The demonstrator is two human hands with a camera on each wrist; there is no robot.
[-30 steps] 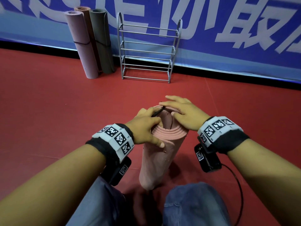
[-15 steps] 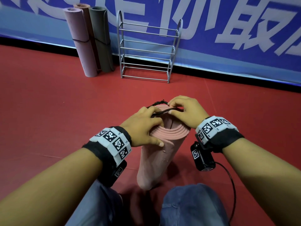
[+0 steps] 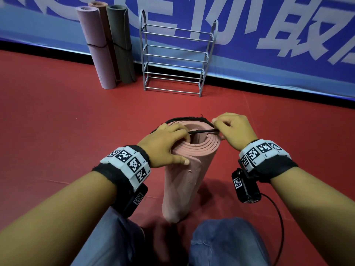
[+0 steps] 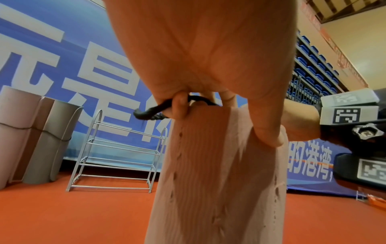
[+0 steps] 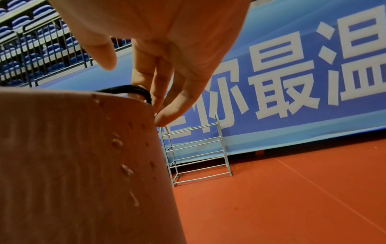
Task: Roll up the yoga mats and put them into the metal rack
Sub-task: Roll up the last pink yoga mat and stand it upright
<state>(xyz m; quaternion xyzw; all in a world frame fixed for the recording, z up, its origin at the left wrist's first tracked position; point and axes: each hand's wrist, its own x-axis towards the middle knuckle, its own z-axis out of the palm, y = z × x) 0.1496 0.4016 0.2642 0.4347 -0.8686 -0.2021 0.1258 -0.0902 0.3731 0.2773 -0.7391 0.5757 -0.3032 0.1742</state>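
A rolled pink yoga mat (image 3: pixel 184 181) stands on end on the red floor (image 3: pixel 57 131), tilted slightly, just ahead of the person's knees (image 3: pixel 226 240), at about 6 o'clock in the head view. Its spiral top edge faces up, and a black elastic band (image 3: pixel 184 119) is stretched across and around that top end.

The left hand (image 3: pixel 165 144) sits at the 9 o'clock side of the mat's top: its fingers are curled over the rim and hook the band, while the thumb presses on the mat's outer wall. In the left wrist view the band (image 4: pixel 154 109) passes under a curled finger, right against the mat (image 4: pixel 219 181), so this grip is clenched on the band.

The right hand (image 3: pixel 233 131) is at the 3 o'clock side of the top, its fingertips pinching the band and drawing it taut over the rim. The right wrist view shows the band (image 5: pixel 127 89) running from the mat's corner (image 5: pixel 83 165) into the bent fingers (image 5: pixel 167 113), so this grip too is grasping the band.

The metal rack (image 3: pixel 176 58) stands at 12 o'clock, well apart from the mat, against the blue banner (image 3: pixel 269 45). Just beside it, at 11 o'clock, three rolled mats lean upright against the banner: a mauve mat (image 3: pixel 96 48), a brown mat (image 3: pixel 99 5) behind it, and a grey-green mat (image 3: pixel 123 45), each with a dark band round the middle. Both wrists carry marker-printed cuffs (image 3: pixel 130 164).
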